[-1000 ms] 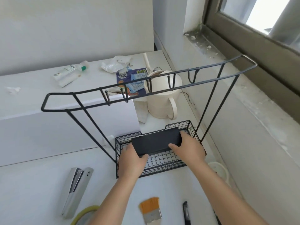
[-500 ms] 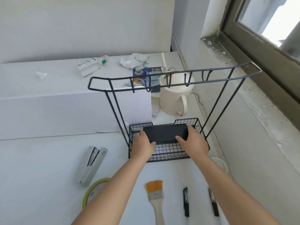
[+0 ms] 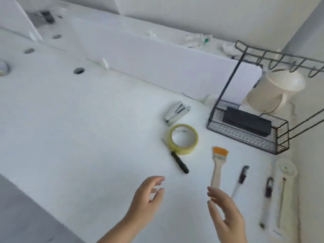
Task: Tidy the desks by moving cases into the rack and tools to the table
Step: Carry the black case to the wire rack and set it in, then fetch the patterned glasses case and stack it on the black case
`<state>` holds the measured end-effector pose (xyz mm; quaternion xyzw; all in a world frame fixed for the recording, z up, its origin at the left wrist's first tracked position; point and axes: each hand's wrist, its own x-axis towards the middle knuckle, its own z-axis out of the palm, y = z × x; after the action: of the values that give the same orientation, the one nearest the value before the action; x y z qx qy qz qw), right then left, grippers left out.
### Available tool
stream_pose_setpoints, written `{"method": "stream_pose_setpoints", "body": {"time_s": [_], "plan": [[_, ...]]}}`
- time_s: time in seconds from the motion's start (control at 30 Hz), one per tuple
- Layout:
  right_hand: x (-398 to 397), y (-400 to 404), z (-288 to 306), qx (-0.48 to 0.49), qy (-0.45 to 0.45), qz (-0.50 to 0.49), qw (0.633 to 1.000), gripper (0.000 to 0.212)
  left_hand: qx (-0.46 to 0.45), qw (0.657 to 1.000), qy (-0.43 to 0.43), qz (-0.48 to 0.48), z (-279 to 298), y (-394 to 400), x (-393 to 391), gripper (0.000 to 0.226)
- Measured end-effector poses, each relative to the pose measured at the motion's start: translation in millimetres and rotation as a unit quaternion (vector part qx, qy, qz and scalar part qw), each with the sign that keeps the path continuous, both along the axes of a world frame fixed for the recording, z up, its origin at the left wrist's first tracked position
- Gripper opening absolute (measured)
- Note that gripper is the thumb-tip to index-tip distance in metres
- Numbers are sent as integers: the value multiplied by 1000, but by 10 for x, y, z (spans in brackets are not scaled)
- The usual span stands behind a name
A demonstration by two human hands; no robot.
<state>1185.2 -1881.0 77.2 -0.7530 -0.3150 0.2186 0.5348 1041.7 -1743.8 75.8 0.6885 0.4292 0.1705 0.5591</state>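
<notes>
A black case (image 3: 246, 121) lies in the wire basket of the black rack (image 3: 245, 135) at the right of the white desk. My left hand (image 3: 147, 199) and my right hand (image 3: 223, 211) hover open and empty above the desk's near part, well clear of the rack. Tools lie on the desk between them and the rack: a brush with orange bristles (image 3: 218, 165), a yellow tape roll (image 3: 183, 139), a black-handled screwdriver (image 3: 178, 161), a white stapler (image 3: 177, 113) and two pens (image 3: 241, 179) (image 3: 267, 195).
A cream jug (image 3: 273, 93) stands behind the rack. A white divider panel (image 3: 157, 67) runs along the desk's back. A white cable-hole cap (image 3: 286, 166) sits near the right edge. Wall closes the right side. Another tape roll (image 3: 3, 68) sits far left.
Both hands have let go of the black case, which stays in the rack basket, and pulled back toward me. The view has swung left and down over the desk.
</notes>
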Motion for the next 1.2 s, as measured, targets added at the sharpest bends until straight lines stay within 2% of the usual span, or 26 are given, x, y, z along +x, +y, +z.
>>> {"method": "stream_pose_setpoints", "body": {"time_s": [0.1,0.2,0.33,0.4,0.53,0.7,0.83,0.97,1.07,1.2], "plan": [[-729,-120,-207,-36,45,109,992,34,-40,993,36,105,-146,-368,-1037,27],[-1364,-111,-309,-87,81,223,967,31,-90,973,50,205,-211,-716,-1830,40],[-2092,251,-315,-135,68,350,924,42,-106,946,47,304,-280,-875,-2607,37],[-2482,578,-285,-142,55,393,907,39,-93,934,33,342,-332,-695,-3005,31],[-3440,1263,-235,-140,34,429,892,27,-35,913,8,406,-250,-94,-3890,25],[-4496,1901,-219,-154,48,448,880,37,-11,894,-7,449,-156,243,-5060,27],[-5073,2360,-176,-177,37,470,864,36,-31,859,-13,512,-233,382,-5784,36],[-5456,2964,-147,-185,20,483,856,34,-60,825,-15,562,-410,889,-6266,28],[-5699,3594,-167,-178,10,473,863,26,-70,827,-23,558,-448,1602,-6480,26],[-6069,4703,-165,-153,6,480,864,26,-40,841,-39,539,-355,2819,-6722,27]]}}
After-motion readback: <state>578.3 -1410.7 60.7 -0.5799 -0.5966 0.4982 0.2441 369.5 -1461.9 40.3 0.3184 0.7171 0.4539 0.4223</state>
